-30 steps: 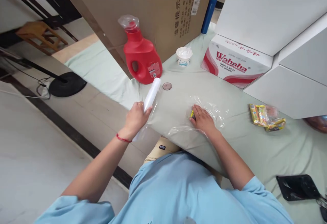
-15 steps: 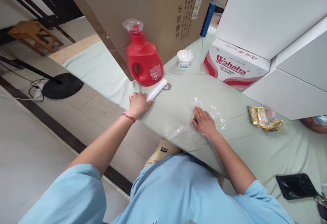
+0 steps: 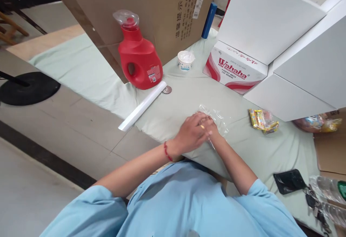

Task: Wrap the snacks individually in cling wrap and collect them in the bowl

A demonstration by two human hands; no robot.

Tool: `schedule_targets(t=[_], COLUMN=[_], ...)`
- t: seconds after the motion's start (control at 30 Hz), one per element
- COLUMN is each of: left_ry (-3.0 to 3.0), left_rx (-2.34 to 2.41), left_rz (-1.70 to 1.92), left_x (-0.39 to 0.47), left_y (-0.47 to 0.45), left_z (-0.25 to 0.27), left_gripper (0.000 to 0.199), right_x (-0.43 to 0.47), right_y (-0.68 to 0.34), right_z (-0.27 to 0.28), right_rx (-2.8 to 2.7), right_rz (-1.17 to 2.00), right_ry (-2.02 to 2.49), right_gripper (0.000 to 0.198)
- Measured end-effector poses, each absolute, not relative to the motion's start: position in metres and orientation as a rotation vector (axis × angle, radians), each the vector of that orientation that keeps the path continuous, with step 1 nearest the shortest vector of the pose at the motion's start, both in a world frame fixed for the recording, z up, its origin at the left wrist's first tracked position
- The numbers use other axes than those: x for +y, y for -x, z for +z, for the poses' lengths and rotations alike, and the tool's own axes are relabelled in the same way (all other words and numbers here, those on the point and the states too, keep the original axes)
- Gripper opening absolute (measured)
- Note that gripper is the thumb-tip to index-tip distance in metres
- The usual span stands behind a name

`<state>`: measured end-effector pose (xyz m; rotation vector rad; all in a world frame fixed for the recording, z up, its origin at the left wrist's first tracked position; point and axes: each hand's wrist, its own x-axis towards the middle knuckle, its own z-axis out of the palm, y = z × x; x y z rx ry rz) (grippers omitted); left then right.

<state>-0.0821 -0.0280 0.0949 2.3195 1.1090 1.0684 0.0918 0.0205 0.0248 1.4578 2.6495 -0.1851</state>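
Apparently, in the head view, clear film [image 3: 220, 120] was pinned to the counter [image 3: 186, 98] by the right hand [image 3: 214, 127], overlapped by the left hand [image 3: 191, 132]; whether anything was gripped could not be told. The white roll [image 3: 143, 105] was rested leftward, presumably freeing both hands.

- Head-worn camera, looking forward and steeply down over the blue shirt [image 3: 175, 201].
- Near view: left hand [image 3: 192, 132] and right hand [image 3: 214, 129] around mid-frame, worktop [image 3: 259, 157] about them, cardboard box [image 3: 154, 6] beyond.

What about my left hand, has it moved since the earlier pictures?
Yes: rightward, away from the red handled bottle; the left hand now overlaps the right hand in view.
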Motion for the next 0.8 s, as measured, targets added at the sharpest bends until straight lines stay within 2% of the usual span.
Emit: schedule_targets(t=[0.13, 0.23, 0.3, 0.43, 0.63, 0.8], left_ry=[-2.151, -1.969, -1.881, -1.753, -1.568, -1.594], left_rx=[1.418, 1.667, 1.724, 1.790, 1.982, 1.963], left_rz=[0.772, 0.615, 0.550, 0.483, 0.478, 0.533], left_x=[-0.019, -0.002, 0.009, 0.024, 0.039, 0.027], left_y=[0.037, 0.030, 0.035, 0.059, 0.105, 0.085], left_z=[0.090, 0.079, 0.072, 0.061, 0.060, 0.069], left_gripper=[0.056, 0.066, 0.058, 0.018, 0.018, 0.029], right_x=[0.019, 0.018, 0.018, 0.017, 0.014, 0.013], right_y=[-0.088, -0.088, -0.088, -0.089, -0.087, -0.087], right_z=[0.021, 0.016, 0.013, 0.012, 0.014, 0.015], right_rx=[2.642, 2.616, 2.612, 2.696, 2.747, 2.738], right_rz=[-0.189, -0.219, -0.234, -0.237, -0.234, -0.249], right_ry=[-1.540, -1.576, -1.575, -1.603, -1.630, -1.647], right_gripper=[0.059, 0.064, 0.072, 0.066, 0.068, 0.068])
